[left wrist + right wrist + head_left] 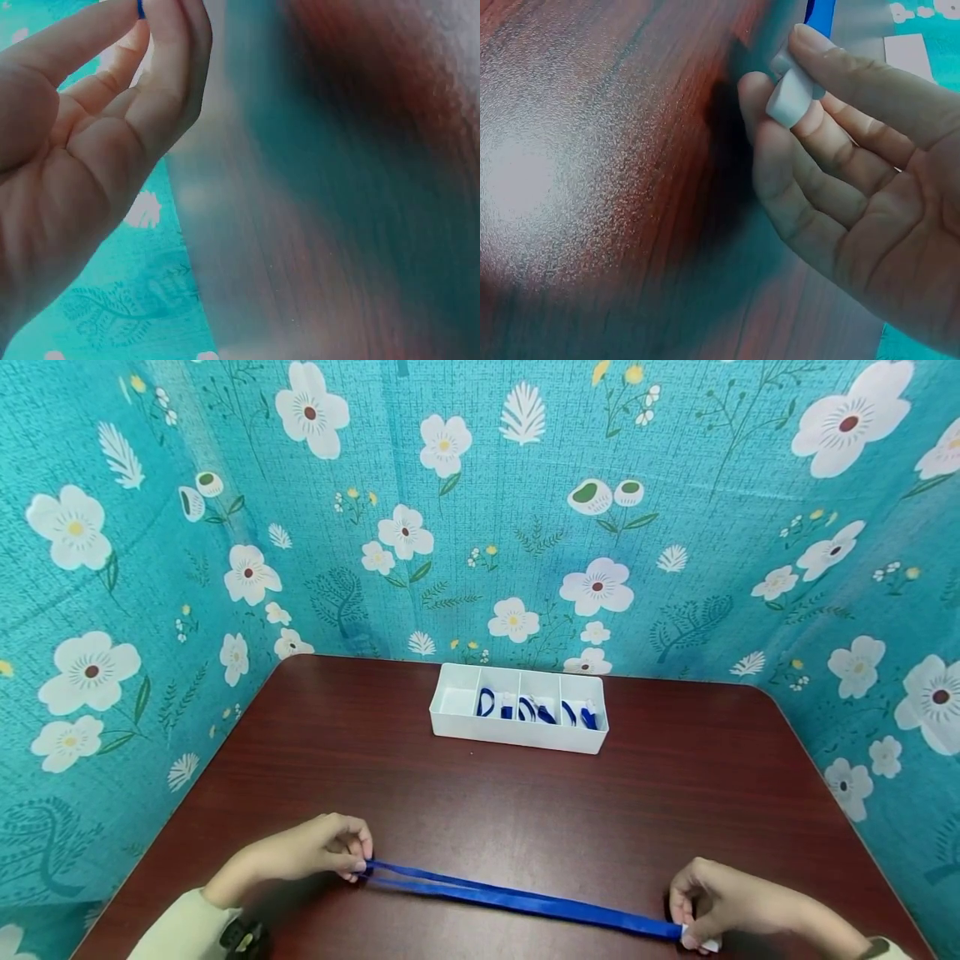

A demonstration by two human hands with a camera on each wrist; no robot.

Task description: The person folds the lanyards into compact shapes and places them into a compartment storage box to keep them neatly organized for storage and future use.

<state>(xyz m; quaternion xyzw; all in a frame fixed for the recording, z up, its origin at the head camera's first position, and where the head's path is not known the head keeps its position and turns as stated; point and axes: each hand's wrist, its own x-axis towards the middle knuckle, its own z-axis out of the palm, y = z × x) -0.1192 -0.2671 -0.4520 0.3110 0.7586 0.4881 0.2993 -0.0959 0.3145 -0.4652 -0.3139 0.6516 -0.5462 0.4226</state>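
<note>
A blue lanyard point(525, 903) stretches in a long loop between the two hands, low over the brown table. My left hand point(330, 847) pinches its looped end between thumb and fingers; only a speck of blue shows at the fingertips in the left wrist view. At the other end, my right hand point(723, 906) grips the white plastic clip point(791, 97) between thumb and fingers. Near the left hand the two straps spread slightly apart, and toward the right hand they lie together as one band.
A white divided box point(517, 739) stands at the back middle of the table point(360, 760). Blue straps with clips point(536, 710) lie in three of its compartments; the leftmost holds none. A teal flowered cloth point(480, 527) hangs behind and on both sides.
</note>
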